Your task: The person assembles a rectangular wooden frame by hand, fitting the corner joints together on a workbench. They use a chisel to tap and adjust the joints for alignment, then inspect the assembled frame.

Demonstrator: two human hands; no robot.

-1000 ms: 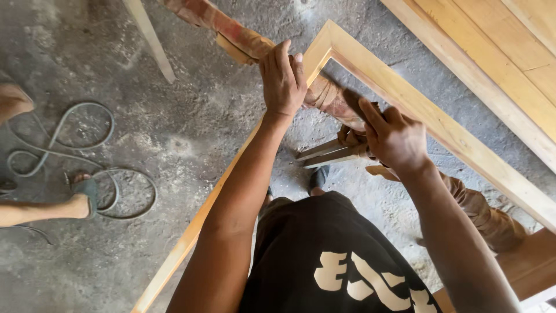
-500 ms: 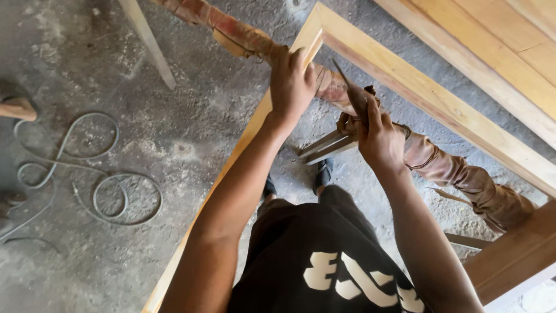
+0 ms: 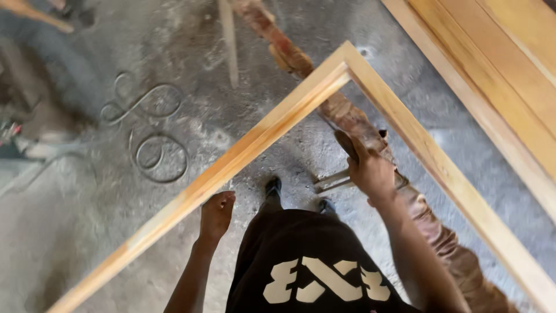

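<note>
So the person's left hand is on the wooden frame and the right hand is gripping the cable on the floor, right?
Not quite. The right hand grips the rough reddish beam under the frame, not the cable, which lies coiled on the floor away from both hands. The left hand is at the wooden frame, as the head view shows.

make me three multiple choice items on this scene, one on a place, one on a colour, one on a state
1. Where is the left hand?
A. beside the near rail of the pale mitred wooden frame
B. on the coiled cable
C. on the shoe

2. What colour is the shirt?
A. white
B. black with pale print
C. red

3. How is the right hand?
A. flat on the floor
B. hanging free
C. closed on the rough reddish-brown wooden beam

Answers: 1 A, its knuckles sit at the rail's edge; 2 B, dark cloth with cream shapes; 3 C, its fingers wrap the beam inside the frame's corner.
</note>
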